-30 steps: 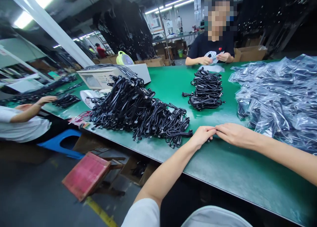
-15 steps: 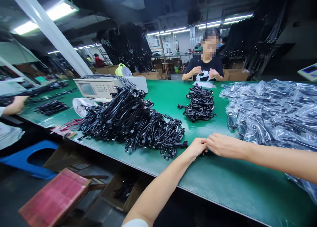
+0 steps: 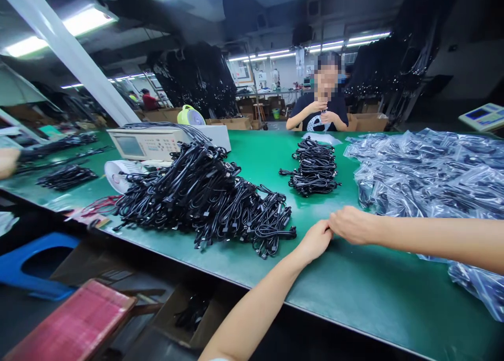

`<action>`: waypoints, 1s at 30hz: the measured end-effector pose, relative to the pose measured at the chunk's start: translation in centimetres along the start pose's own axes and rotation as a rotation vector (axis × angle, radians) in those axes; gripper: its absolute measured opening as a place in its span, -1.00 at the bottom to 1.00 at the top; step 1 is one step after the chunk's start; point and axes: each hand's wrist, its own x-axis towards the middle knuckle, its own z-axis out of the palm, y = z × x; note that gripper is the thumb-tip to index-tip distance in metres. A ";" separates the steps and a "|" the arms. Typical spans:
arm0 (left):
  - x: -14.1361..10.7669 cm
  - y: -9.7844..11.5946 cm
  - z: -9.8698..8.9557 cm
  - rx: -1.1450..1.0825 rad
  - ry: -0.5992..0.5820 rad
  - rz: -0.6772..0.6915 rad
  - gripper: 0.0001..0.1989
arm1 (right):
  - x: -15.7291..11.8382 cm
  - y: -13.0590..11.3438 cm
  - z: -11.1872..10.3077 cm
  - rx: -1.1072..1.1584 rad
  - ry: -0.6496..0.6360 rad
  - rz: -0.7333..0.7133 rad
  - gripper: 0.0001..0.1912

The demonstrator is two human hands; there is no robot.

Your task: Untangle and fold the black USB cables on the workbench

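Note:
My left hand (image 3: pixel 316 240) and my right hand (image 3: pixel 350 224) meet over the green tabletop (image 3: pixel 378 282), fingers closed and touching at the tips. Whatever they hold is hidden behind the fingers. Just left of them ends a large heap of black coiled cables (image 3: pixel 205 193), with plugs showing along its lower side. A smaller stack of bundled black cables (image 3: pixel 314 167) lies beyond my hands. To the right, close to my right forearm, spreads a pile of clear plastic bags (image 3: pixel 425 177) with dark cables inside.
A co-worker (image 3: pixel 321 106) sits across the table, hands raised together. Behind the heap stand a beige instrument (image 3: pixel 145 143) and a white fan (image 3: pixel 118 176). A red-topped stool (image 3: pixel 74 324) and a blue stool (image 3: pixel 35 266) stand below the table's front edge.
The view has shifted slightly. A dark bit visible under my fingers before is now hidden; my hands stay together. The co-worker's hands have come closer together, and another person's hand at far left moved leftward.

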 end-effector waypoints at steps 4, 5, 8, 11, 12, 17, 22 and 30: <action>0.7 0.4 -0.3 -0.161 0.076 0.080 -0.77 | 1.7 -0.6 -0.3 0.162 0.033 0.340 -0.82; 0.9 0.5 -0.4 -0.204 0.103 0.101 -0.72 | 2.0 -1.0 -0.4 0.205 0.061 0.414 -0.79; 0.8 1.0 -1.3 -0.286 0.193 0.180 -0.69 | 2.4 -2.6 -0.6 0.352 0.168 0.578 -0.67; -0.1 2.1 -2.1 -0.289 0.265 0.266 -0.76 | 1.9 -3.0 -0.4 0.519 0.240 0.632 -0.63; -0.6 2.5 -2.2 -0.237 0.275 0.306 -0.80 | 1.6 -2.6 -0.4 0.566 0.253 0.635 -0.62; -2.2 3.4 -0.9 0.283 0.077 0.475 -0.71 | -0.4 0.1 -2.0 0.653 0.330 0.678 -0.61; -0.7 2.4 -0.7 -0.050 -0.016 0.232 -0.66 | -1.2 -1.8 -3.7 0.617 0.326 0.582 -0.73; -1.9 3.6 -1.7 -0.015 -0.012 0.346 -0.51 | -1.8 -1.2 -2.6 0.603 0.276 0.534 -0.72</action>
